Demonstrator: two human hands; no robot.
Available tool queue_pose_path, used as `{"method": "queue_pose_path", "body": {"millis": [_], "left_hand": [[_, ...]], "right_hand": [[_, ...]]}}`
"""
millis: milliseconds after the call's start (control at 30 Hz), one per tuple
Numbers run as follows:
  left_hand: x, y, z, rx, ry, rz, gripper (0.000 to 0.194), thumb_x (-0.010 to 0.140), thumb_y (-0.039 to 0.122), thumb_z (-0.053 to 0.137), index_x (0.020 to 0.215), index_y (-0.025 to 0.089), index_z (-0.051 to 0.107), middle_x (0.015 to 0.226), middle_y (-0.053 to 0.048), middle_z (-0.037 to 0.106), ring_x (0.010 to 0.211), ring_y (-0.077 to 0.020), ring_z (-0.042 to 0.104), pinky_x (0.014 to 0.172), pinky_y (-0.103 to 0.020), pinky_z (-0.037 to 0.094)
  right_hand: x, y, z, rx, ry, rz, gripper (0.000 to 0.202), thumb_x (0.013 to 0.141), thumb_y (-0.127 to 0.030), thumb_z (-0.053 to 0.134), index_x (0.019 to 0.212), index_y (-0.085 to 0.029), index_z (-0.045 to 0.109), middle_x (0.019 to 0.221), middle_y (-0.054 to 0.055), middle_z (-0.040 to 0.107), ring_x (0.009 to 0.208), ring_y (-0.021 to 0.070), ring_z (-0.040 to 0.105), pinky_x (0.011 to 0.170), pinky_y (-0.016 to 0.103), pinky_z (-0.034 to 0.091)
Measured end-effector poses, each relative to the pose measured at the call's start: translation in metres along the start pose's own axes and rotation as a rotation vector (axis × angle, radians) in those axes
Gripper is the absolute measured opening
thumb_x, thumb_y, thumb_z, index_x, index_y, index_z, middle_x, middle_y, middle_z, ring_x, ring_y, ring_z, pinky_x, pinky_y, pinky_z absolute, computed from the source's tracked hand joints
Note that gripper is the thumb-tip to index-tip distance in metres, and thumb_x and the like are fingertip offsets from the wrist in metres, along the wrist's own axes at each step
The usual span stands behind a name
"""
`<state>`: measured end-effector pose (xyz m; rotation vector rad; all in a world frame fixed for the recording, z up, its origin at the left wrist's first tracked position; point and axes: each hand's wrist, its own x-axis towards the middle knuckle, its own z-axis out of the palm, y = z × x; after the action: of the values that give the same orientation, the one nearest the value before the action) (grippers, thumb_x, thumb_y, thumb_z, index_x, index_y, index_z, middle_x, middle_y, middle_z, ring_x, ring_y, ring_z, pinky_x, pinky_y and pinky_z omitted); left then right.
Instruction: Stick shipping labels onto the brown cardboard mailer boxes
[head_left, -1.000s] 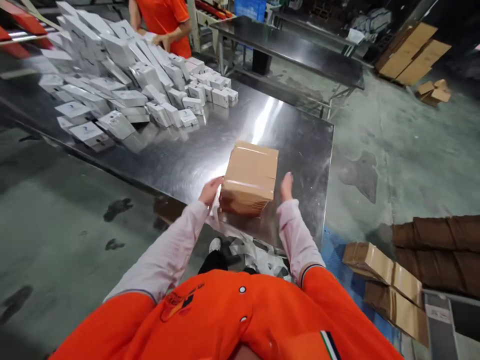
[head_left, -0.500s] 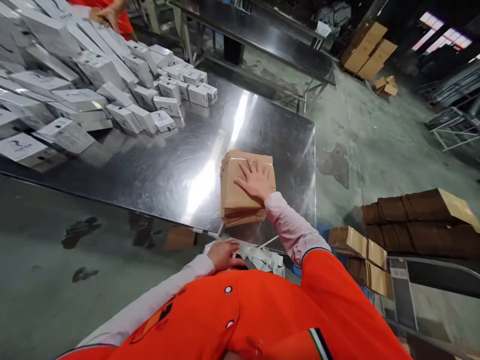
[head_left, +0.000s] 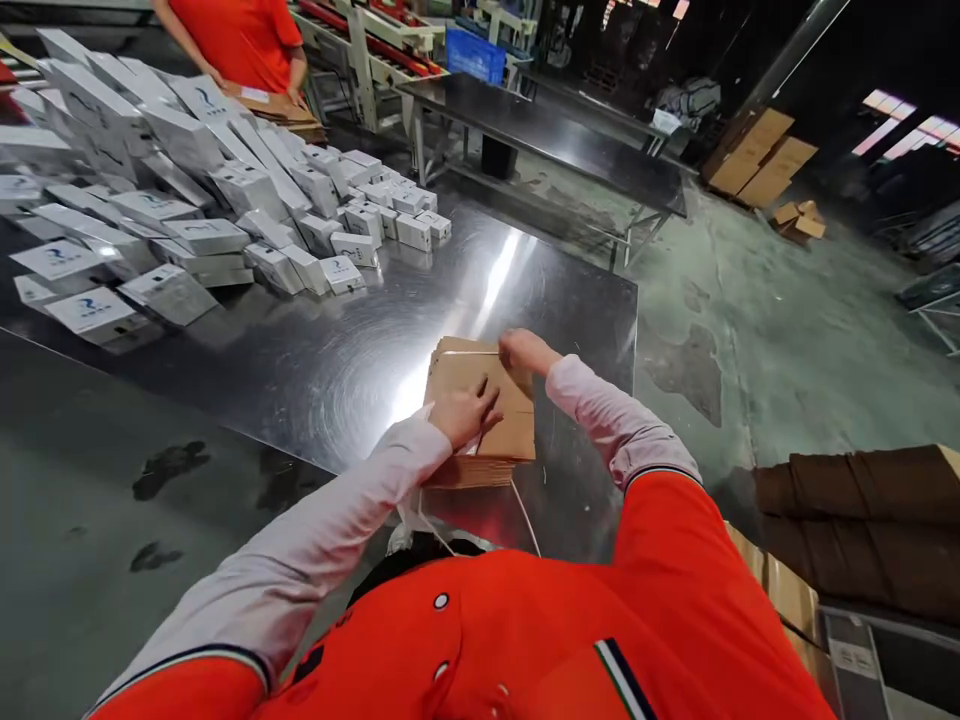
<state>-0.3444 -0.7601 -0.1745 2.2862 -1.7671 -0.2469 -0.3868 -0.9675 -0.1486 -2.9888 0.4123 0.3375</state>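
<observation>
A stack of flat brown cardboard pieces (head_left: 514,430) lies on the metal table (head_left: 300,365) near its front edge. A thin white strap (head_left: 469,352) crosses the top of the stack toward its far side. My right hand (head_left: 527,352) is closed at the far right corner, where the strap meets it; its fingertips are hidden. My left hand (head_left: 461,412) rests over the near left part of the stack with bent fingers. A small white piece shows beneath it, and I cannot make out what it grips. Loose white strands hang at the stack's near side.
Many white boxes (head_left: 247,190) are heaped on the table's left. A person in orange (head_left: 236,45) stands behind them with flat cardboard. Another dark table (head_left: 555,120) stands beyond. Brown cardboard bundles (head_left: 862,530) are at the right, cartons (head_left: 757,155) farther back.
My left hand has come up from beside my body onto the stack. My right hand, earlier spread flat on top, is now closed at the far right corner. The view has tilted up.
</observation>
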Motion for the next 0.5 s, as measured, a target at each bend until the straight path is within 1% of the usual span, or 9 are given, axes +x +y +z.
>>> {"method": "queue_pose_path", "body": {"millis": [67,133,167,233,300,333,400,433,500], "left_hand": [[-0.001,-0.004,0.006,0.093,-0.039,-0.001,0.050,0.104,0.048,0.056,0.146,0.022,0.066,0.161,-0.022,0.050,0.103,-0.0387,0.076,0.079,-0.043,0.057],[-0.004,-0.008,0.008,0.151,-0.072,0.006,0.053,0.104,0.050,0.056,0.149,0.024,0.064,0.164,-0.019,0.047,0.106,-0.0390,0.076,0.081,-0.044,0.058],[-0.006,-0.010,0.008,0.157,-0.080,0.009,0.053,0.104,0.050,0.056,0.150,0.024,0.064,0.165,-0.018,0.047,0.107,-0.0386,0.076,0.082,-0.044,0.058],[-0.007,-0.012,0.008,0.146,-0.085,0.009,0.052,0.104,0.049,0.059,0.149,0.027,0.064,0.165,-0.015,0.047,0.109,-0.0367,0.076,0.083,-0.042,0.058],[-0.006,-0.014,0.009,0.116,-0.084,0.018,0.050,0.103,0.048,0.061,0.150,0.029,0.064,0.165,-0.012,0.048,0.115,-0.0353,0.074,0.087,-0.041,0.059],[-0.006,-0.015,0.009,0.098,-0.086,0.025,0.050,0.103,0.047,0.061,0.150,0.029,0.064,0.165,-0.012,0.049,0.117,-0.0351,0.073,0.088,-0.041,0.059],[-0.003,-0.017,0.010,0.062,-0.088,0.039,0.051,0.102,0.048,0.062,0.150,0.029,0.065,0.165,-0.012,0.049,0.119,-0.0358,0.072,0.090,-0.042,0.059],[-0.002,-0.018,0.010,0.046,-0.094,0.047,0.052,0.102,0.049,0.063,0.150,0.028,0.065,0.164,-0.013,0.050,0.119,-0.0364,0.072,0.090,-0.043,0.059],[0.000,-0.020,0.011,0.019,-0.107,0.053,0.054,0.101,0.049,0.064,0.150,0.027,0.065,0.163,-0.014,0.050,0.118,-0.0368,0.072,0.090,-0.043,0.058]], "right_hand": [[0.008,0.008,-0.002,0.016,-0.007,-0.007,0.031,0.089,-0.003,0.058,0.113,-0.007,0.076,0.128,0.021,0.070,0.114,0.0291,0.067,0.099,0.033,0.049],[0.015,0.018,-0.006,0.044,-0.038,-0.013,0.027,0.086,-0.004,0.059,0.106,-0.007,0.077,0.123,0.019,0.072,0.108,0.0268,0.068,0.094,0.031,0.050],[0.017,0.023,-0.008,0.064,-0.069,-0.016,0.024,0.083,-0.004,0.061,0.100,-0.007,0.078,0.115,0.018,0.074,0.102,0.0253,0.068,0.089,0.029,0.051],[0.021,0.034,-0.012,0.118,-0.156,-0.029,0.016,0.081,-0.007,0.063,0.088,-0.008,0.077,0.094,0.012,0.076,0.086,0.0214,0.069,0.078,0.026,0.052],[0.020,0.042,-0.012,0.177,-0.243,-0.042,0.013,0.082,-0.011,0.063,0.077,-0.010,0.075,0.075,0.006,0.073,0.072,0.0174,0.066,0.068,0.023,0.051],[0.018,0.045,-0.011,0.199,-0.273,-0.041,0.015,0.083,-0.013,0.063,0.074,-0.011,0.075,0.071,0.004,0.071,0.069,0.0163,0.065,0.066,0.023,0.050],[0.013,0.048,-0.005,0.208,-0.269,0.000,0.016,0.083,-0.013,0.062,0.074,-0.010,0.074,0.073,0.006,0.072,0.071,0.0177,0.066,0.068,0.024,0.052],[0.009,0.048,-0.002,0.192,-0.226,0.032,0.015,0.083,-0.012,0.061,0.076,-0.009,0.075,0.081,0.009,0.074,0.077,0.0200,0.069,0.072,0.025,0.053],[0.002,0.047,0.003,0.131,-0.076,0.091,0.019,0.083,-0.009,0.061,0.092,-0.007,0.077,0.105,0.016,0.075,0.096,0.0256,0.071,0.084,0.029,0.055]]}}
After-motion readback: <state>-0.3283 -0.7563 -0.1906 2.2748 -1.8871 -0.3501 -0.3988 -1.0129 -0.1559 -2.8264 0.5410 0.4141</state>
